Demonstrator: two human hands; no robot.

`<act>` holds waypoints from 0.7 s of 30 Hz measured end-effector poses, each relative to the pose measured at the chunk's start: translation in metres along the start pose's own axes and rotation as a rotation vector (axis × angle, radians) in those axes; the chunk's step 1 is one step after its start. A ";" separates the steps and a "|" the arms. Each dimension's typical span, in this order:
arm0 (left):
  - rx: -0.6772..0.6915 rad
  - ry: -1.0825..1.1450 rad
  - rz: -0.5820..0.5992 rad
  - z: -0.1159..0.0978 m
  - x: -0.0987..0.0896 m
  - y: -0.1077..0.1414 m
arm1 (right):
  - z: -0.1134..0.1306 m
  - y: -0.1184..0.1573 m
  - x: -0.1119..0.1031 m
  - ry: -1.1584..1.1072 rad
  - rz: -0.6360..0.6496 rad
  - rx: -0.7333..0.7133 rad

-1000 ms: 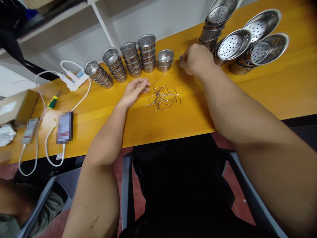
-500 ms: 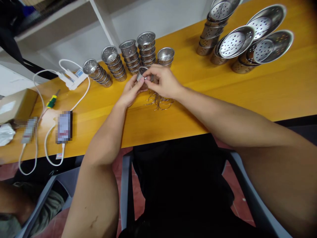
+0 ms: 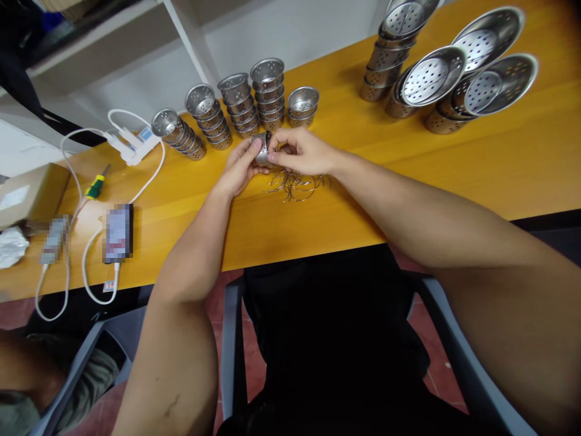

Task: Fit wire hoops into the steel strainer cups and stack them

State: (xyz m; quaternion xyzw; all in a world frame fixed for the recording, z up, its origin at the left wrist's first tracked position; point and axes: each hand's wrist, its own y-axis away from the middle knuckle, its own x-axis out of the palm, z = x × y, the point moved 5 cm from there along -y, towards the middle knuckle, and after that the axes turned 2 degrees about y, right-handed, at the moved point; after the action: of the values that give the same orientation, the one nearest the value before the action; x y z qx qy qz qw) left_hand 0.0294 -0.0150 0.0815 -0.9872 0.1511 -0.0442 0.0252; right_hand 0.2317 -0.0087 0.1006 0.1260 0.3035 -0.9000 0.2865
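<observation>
A small perforated metal cup [image 3: 262,156] is gripped by my left hand [image 3: 240,166], with the thumb on its near side. At the cup's right edge, my right hand [image 3: 299,151] has its thumb and fingers pinched together; what lies between its fingertips is too small to make out. Thin curved metal wires [image 3: 297,188] lie in a loose pile on the table just below my right hand. Right behind the hands stand stacks of similar cups [image 3: 271,97], and a shorter stack [image 3: 303,106] is to their right.
Large perforated metal cups [image 3: 436,79] stand stacked at the back right of the wooden table [image 3: 181,218]. Leftward are a power strip [image 3: 138,145], a green-yellow screwdriver [image 3: 95,186], cabled phones [image 3: 118,233] and a cardboard box [image 3: 34,194]. A person's leg [image 3: 31,369] shows at lower left.
The cup in my left hand has tilted and sits slightly lower. My right hand has shifted a little right and down, from over the cup to its right edge.
</observation>
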 end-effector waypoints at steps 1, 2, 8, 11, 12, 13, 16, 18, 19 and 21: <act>-0.011 -0.005 -0.011 0.000 0.000 0.000 | 0.000 0.000 0.000 -0.023 -0.007 0.017; -0.021 -0.009 -0.021 -0.001 0.001 0.000 | 0.001 0.000 0.000 -0.042 -0.015 0.028; -0.049 -0.003 -0.039 -0.007 0.006 0.003 | 0.007 -0.002 -0.007 -0.004 -0.059 0.059; -0.052 0.002 -0.037 -0.010 0.008 0.005 | 0.008 -0.003 -0.010 -0.004 -0.067 0.069; -0.051 0.002 -0.036 -0.010 0.008 0.005 | 0.007 -0.003 -0.010 -0.008 -0.069 0.071; -0.050 0.001 -0.034 -0.010 0.008 0.005 | 0.007 -0.004 -0.011 -0.012 -0.074 0.077; -0.041 0.002 -0.027 -0.008 0.006 0.003 | 0.006 -0.005 -0.010 -0.006 -0.110 0.107; -0.022 0.021 -0.010 -0.006 0.005 0.001 | 0.006 -0.005 -0.009 0.007 -0.143 0.133; -0.013 0.035 0.001 -0.005 0.005 0.000 | 0.005 -0.005 -0.009 0.015 -0.160 0.145; -0.003 0.057 0.017 -0.002 0.004 -0.002 | 0.004 -0.005 -0.008 0.033 -0.193 0.167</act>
State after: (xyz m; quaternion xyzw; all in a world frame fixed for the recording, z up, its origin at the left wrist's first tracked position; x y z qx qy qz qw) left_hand 0.0336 -0.0144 0.0844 -0.9843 0.1602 -0.0718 0.0199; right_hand 0.2346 -0.0044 0.1096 0.1344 0.2429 -0.9433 0.1820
